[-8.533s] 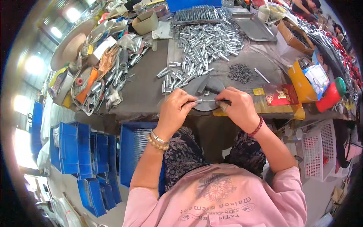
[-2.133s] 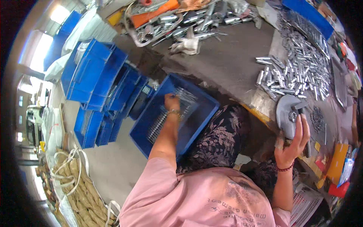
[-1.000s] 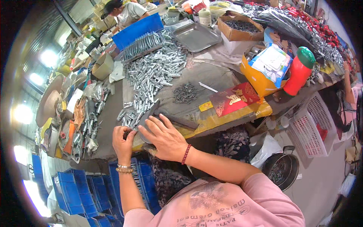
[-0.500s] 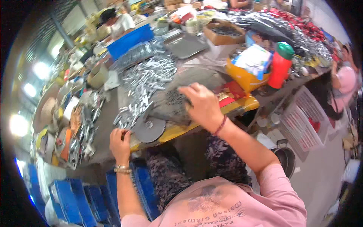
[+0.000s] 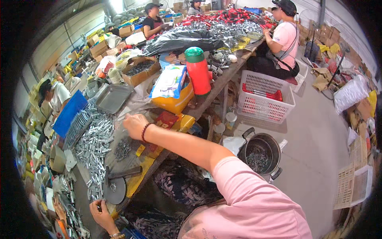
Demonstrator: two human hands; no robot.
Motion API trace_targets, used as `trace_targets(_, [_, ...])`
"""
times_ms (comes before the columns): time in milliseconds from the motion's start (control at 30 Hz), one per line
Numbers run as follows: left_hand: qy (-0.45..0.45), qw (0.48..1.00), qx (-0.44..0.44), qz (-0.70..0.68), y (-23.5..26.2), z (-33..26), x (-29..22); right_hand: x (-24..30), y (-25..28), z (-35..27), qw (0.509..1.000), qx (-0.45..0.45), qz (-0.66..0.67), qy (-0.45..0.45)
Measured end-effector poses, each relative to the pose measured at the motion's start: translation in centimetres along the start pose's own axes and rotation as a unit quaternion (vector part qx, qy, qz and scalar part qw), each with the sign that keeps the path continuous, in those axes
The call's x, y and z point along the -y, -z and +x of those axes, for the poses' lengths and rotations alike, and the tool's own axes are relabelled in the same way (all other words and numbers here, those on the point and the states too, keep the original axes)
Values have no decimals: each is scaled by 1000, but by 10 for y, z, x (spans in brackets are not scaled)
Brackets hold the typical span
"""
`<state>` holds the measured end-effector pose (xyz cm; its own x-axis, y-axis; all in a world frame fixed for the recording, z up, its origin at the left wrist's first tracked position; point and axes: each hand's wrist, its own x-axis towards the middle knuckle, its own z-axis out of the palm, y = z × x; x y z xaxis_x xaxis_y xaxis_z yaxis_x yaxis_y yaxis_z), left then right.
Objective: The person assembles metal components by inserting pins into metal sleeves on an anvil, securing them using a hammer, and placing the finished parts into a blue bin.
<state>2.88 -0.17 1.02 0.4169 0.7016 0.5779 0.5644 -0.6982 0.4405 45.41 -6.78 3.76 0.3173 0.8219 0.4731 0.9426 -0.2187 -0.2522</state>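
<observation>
Two bare hands are at work from where I watch. My right hand is stretched far across the grey table, fingers curled down onto the surface just past the small dark heap of screws — whether anything is pinched between the fingertips I cannot tell. A dark beaded bracelet sits on that wrist. My left hand is low at the near edge of the table, fingers bent around the edge just beside the round metal disc; if it grips a small part, that is hidden.

Silver metal tubes lie in a long heap between the two hands and on toward a blue tray of stacked pieces. A flat grey metal pan lies beyond the right hand. To its right stand a yellow container with a white and blue bag on it and a red bottle with a green cap.

Under the table edge a steel pot holds more dark screws, and a white plastic basket stands on the floor. Other people sit along the far benches — one in a pink shirt beside the basket.
</observation>
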Motion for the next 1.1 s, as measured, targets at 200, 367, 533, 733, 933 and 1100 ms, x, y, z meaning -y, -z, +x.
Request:
trace_targets(200, [18,1000,9,18,3,-2,2,29,23,-79,992,-72,103,30])
trace_targets(367, [-15,999,-12,47,6,-2,21,27,20,-104,992,-92,61,56])
trace_targets(533, [-1,997,-38,73,17,-11,21,32,30,-93,995,27,-63,72])
trace_targets(733, [15,999,34,10,11,1,-8,28,66,-110,990,-95,79,73])
trace_targets(933, [109,990,62,-65,33,5,-29,127,64,-114,964,18,203,173])
trace_targets(1100, [65,973,94,-198,27,-2,-44,154,40,-110,958,58,178,215])
